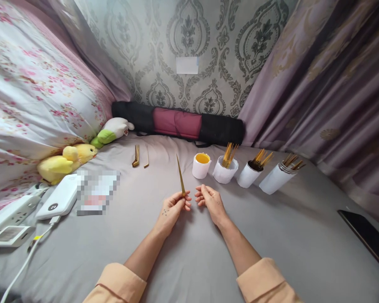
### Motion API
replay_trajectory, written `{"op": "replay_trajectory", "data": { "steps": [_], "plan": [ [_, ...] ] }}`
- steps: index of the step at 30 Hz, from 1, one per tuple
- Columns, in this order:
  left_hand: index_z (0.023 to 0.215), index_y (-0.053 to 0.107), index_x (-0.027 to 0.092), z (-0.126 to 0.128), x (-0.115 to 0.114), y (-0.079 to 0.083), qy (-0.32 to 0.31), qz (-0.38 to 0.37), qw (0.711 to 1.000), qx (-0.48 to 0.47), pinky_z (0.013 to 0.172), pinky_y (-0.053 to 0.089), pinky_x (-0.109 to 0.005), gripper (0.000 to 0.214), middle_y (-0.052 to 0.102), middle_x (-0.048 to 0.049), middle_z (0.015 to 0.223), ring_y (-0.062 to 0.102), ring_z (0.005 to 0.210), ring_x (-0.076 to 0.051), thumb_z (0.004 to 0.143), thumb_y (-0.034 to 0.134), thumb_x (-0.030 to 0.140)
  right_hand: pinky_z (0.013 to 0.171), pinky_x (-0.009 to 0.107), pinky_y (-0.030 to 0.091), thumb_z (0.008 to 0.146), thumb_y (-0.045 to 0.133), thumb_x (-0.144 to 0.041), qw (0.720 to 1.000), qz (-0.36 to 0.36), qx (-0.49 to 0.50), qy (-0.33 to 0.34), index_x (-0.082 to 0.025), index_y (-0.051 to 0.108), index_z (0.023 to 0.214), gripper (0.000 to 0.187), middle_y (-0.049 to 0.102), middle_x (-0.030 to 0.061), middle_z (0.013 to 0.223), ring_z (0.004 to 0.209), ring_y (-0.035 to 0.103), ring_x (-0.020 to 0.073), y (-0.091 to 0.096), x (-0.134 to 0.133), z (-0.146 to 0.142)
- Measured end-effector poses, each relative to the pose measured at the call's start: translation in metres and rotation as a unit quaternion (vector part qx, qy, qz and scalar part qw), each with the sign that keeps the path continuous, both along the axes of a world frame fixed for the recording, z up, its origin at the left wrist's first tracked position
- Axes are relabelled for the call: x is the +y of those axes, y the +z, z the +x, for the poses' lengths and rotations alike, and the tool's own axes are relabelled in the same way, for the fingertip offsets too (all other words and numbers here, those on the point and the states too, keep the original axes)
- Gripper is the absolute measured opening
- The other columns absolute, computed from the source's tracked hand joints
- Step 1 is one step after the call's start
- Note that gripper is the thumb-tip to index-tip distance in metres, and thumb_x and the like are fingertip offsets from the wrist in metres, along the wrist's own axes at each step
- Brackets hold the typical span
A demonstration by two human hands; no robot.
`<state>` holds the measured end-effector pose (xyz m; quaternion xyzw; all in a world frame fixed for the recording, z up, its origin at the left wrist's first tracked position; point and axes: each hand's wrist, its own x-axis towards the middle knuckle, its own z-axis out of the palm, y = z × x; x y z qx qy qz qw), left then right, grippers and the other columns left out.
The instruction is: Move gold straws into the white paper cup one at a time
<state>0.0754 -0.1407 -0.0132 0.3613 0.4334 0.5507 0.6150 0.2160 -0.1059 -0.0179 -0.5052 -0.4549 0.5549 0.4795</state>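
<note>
My left hand [174, 207] pinches the lower end of a slim gold knife-like utensil [180, 174], which points up and away over the grey bedsheet. My right hand [210, 200] hovers just to its right, fingers loosely curled, holding nothing that I can see. Beyond the hands stands a row of white cups: one with a yellow inside [201, 165], then three holding gold cutlery [225, 168] [251, 171] [278, 176]. Two more gold utensils [140, 156] lie on the sheet at the back left.
A black and maroon roll bag [177, 122] lies along the wall. Plush toys [66, 160] rest by the floral pillow at left. A power bank [59, 201], power strip [11, 214] and cable sit front left. A dark phone [366, 237] lies at right.
</note>
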Motion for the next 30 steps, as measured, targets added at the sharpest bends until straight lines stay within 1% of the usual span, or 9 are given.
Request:
{"op": "replay_trajectory", "data": {
  "steps": [4, 8, 15, 22, 30],
  "plan": [
    [0.093, 0.066, 0.014, 0.002, -0.004, 0.005, -0.011, 0.017, 0.999, 0.028, 0.061, 0.047, -0.024, 0.026, 0.062, -0.0077, 0.079, 0.055, 0.062, -0.011, 0.070, 0.060, 0.023, 0.048, 0.021, 0.045, 0.074, 0.050, -0.055, 0.999, -0.012, 0.027, 0.014, -0.011, 0.060, 0.087, 0.047, 0.059, 0.0063, 0.072, 0.058, 0.056, 0.0112, 0.003, 0.001, 0.002],
    [0.091, 0.067, 0.015, 0.004, -0.006, 0.007, -0.028, 0.024, 0.998, 0.049, 0.058, 0.046, -0.023, 0.024, 0.062, -0.0069, 0.077, 0.055, 0.061, -0.012, 0.070, 0.059, 0.023, 0.051, 0.021, 0.046, 0.074, 0.050, -0.053, 0.998, -0.018, 0.051, 0.025, -0.011, 0.061, 0.088, 0.045, 0.061, 0.0076, 0.076, 0.062, 0.058, 0.0120, 0.011, 0.002, 0.006],
    [0.095, 0.067, 0.016, 0.005, -0.008, 0.002, -0.102, 0.048, 0.989, 0.093, 0.057, 0.046, -0.025, 0.026, 0.062, -0.0063, 0.077, 0.055, 0.059, -0.012, 0.074, 0.056, 0.027, 0.055, 0.022, 0.048, 0.077, 0.051, -0.047, 0.993, -0.016, 0.107, 0.045, -0.013, 0.061, 0.088, 0.037, 0.063, 0.0080, 0.081, 0.069, 0.061, 0.0129, 0.025, 0.003, 0.012],
    [0.098, 0.066, 0.017, 0.008, -0.012, 0.000, -0.154, 0.060, 0.982, 0.092, 0.057, 0.045, -0.024, 0.028, 0.061, -0.0068, 0.078, 0.055, 0.062, -0.013, 0.076, 0.054, 0.028, 0.058, 0.022, 0.049, 0.078, 0.050, -0.045, 0.993, -0.020, 0.105, 0.056, -0.014, 0.061, 0.086, 0.035, 0.064, 0.0079, 0.082, 0.072, 0.061, 0.0134, 0.033, 0.002, 0.014],
    [0.099, 0.064, 0.015, 0.008, -0.014, -0.003, -0.200, 0.051, 0.972, 0.115, 0.056, 0.045, -0.024, 0.029, 0.060, -0.0062, 0.076, 0.054, 0.062, -0.012, 0.078, 0.050, 0.028, 0.056, 0.022, 0.049, 0.079, 0.049, -0.045, 0.993, -0.027, 0.092, 0.068, -0.014, 0.059, 0.091, 0.035, 0.065, 0.0095, 0.084, 0.072, 0.062, 0.0143, 0.036, 0.003, 0.019]
  ]
}}
